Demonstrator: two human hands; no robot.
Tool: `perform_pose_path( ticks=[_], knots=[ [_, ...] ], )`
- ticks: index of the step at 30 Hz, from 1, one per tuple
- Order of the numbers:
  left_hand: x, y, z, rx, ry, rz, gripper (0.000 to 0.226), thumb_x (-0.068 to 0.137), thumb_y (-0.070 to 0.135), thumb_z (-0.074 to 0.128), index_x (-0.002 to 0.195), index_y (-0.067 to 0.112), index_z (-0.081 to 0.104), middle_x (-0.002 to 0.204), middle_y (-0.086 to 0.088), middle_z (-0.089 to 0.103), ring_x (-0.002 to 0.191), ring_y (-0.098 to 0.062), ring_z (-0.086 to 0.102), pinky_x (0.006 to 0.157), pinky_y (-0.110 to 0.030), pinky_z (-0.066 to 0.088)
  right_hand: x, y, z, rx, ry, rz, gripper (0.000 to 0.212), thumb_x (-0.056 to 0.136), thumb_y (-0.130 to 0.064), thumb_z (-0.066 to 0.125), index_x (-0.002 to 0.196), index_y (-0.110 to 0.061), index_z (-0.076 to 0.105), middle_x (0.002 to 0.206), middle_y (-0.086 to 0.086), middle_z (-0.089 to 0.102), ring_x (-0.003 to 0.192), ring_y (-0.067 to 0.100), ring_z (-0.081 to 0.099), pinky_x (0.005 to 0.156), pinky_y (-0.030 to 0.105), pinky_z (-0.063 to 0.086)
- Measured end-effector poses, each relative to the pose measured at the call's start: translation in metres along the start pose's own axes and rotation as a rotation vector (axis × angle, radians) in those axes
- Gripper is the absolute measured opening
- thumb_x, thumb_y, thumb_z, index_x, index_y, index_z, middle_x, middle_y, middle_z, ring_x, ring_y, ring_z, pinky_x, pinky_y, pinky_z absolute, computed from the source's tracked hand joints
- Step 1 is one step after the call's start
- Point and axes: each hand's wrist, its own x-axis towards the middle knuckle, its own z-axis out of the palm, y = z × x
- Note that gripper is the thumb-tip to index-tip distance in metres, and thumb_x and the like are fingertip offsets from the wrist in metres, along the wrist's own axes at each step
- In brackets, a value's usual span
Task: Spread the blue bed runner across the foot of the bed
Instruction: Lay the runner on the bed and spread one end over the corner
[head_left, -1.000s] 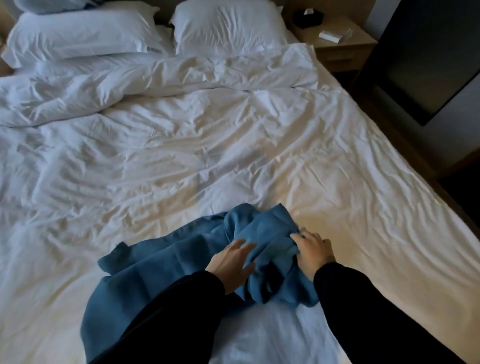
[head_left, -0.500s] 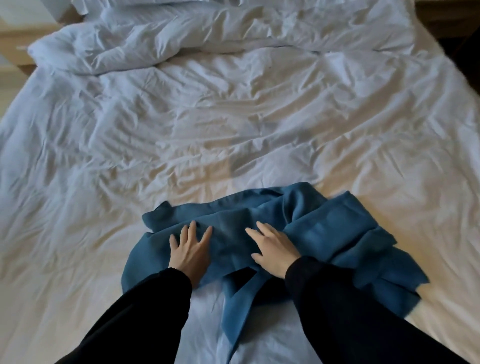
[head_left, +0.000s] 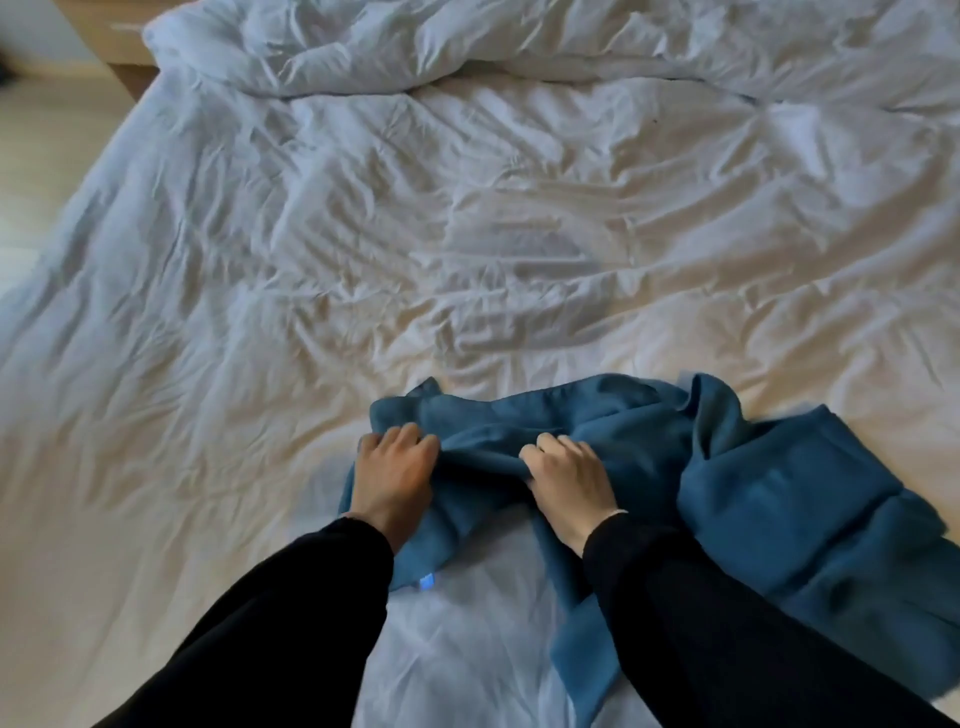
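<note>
The blue bed runner (head_left: 769, 483) lies bunched and partly folded on the white bed (head_left: 363, 249) near its foot, most of its bulk to the right. My left hand (head_left: 392, 475) grips a fold at the runner's left end, fingers curled into the cloth. My right hand (head_left: 569, 480) is clenched on a ridge of the same cloth just to the right. A taut fold runs between the two hands. Black sleeves cover both forearms and hide part of the runner's near edge.
A wrinkled white duvet covers the bed, with a thick rolled-back fold (head_left: 519, 47) across the far end. Pale floor (head_left: 47, 156) shows along the bed's left side, and a wooden piece of furniture (head_left: 111, 36) stands at the top left.
Both hands have gone from lying flat on the runner to gripping folds of it. The view has shifted left, so the runner now sits further right.
</note>
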Motion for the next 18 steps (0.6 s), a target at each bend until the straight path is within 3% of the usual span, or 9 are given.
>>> perform_pose_path(
  ticks=[1,4,7,10,12,15,18],
  knots=[
    [-0.002,-0.016,-0.005,-0.015,0.030,-0.010,0.010,0.056,0.015,0.058,0.066,0.018,0.057,0.064,-0.004,0.054,0.060,-0.030,0.058,0.057,-0.035,0.044,0.007,-0.015,-0.003,0.026,0.025,-0.020,0.029,0.051,-0.005,0.083,0.063,-0.014,0.058,0.063,0.005,0.056,0.057,0.028,0.055,0.051,0.035,0.046],
    [-0.009,-0.063,-0.024,-0.011,0.077,-0.055,0.019,0.061,0.024,0.040,0.066,0.018,0.057,0.066,-0.006,0.055,0.062,-0.030,0.058,0.059,-0.035,0.045,0.029,-0.064,-0.009,0.124,0.084,-0.060,0.027,0.056,-0.007,0.083,0.066,-0.012,0.058,0.065,0.006,0.054,0.059,0.028,0.053,0.054,0.035,0.044],
    [-0.017,-0.110,-0.040,0.057,0.088,-0.117,0.011,0.059,0.016,0.054,0.070,0.015,0.057,0.070,-0.009,0.055,0.065,-0.032,0.058,0.060,-0.037,0.043,0.046,-0.112,-0.005,0.186,0.094,-0.110,0.020,0.069,-0.019,0.080,0.076,-0.012,0.062,0.069,0.005,0.054,0.063,0.027,0.053,0.057,0.036,0.043],
    [-0.025,-0.153,-0.043,0.138,0.054,-0.162,0.020,0.056,0.010,0.070,0.072,0.016,0.057,0.070,-0.009,0.055,0.064,-0.032,0.055,0.062,-0.036,0.030,0.058,-0.153,0.002,0.225,0.061,-0.134,0.026,0.086,-0.032,0.060,0.099,-0.010,0.065,0.081,0.008,0.057,0.074,0.030,0.056,0.063,0.038,0.041],
    [-0.034,-0.171,-0.034,0.141,0.038,-0.101,0.019,0.058,0.012,0.069,0.068,0.019,0.055,0.068,-0.006,0.053,0.062,-0.030,0.054,0.062,-0.034,0.022,0.059,-0.168,0.010,0.250,-0.043,-0.091,0.030,0.091,-0.033,0.052,0.108,-0.010,0.063,0.098,0.011,0.060,0.089,0.032,0.057,0.071,0.040,0.041],
    [-0.055,-0.181,-0.013,0.062,0.007,0.095,0.004,0.064,0.020,0.057,0.065,0.019,0.054,0.068,-0.005,0.052,0.062,-0.029,0.056,0.061,-0.037,0.031,0.040,-0.175,0.027,0.136,-0.062,-0.067,0.033,0.086,-0.031,0.050,0.108,-0.012,0.066,0.116,0.015,0.063,0.103,0.032,0.060,0.080,0.043,0.048],
    [-0.068,-0.182,0.000,0.028,-0.061,0.212,0.017,0.058,0.027,0.067,0.067,0.017,0.057,0.081,-0.005,0.059,0.072,-0.027,0.057,0.071,-0.035,0.034,0.009,-0.174,0.046,0.075,0.134,-0.124,0.038,0.082,-0.028,0.047,0.105,-0.009,0.069,0.110,0.016,0.065,0.098,0.031,0.062,0.084,0.043,0.044]
  ],
)
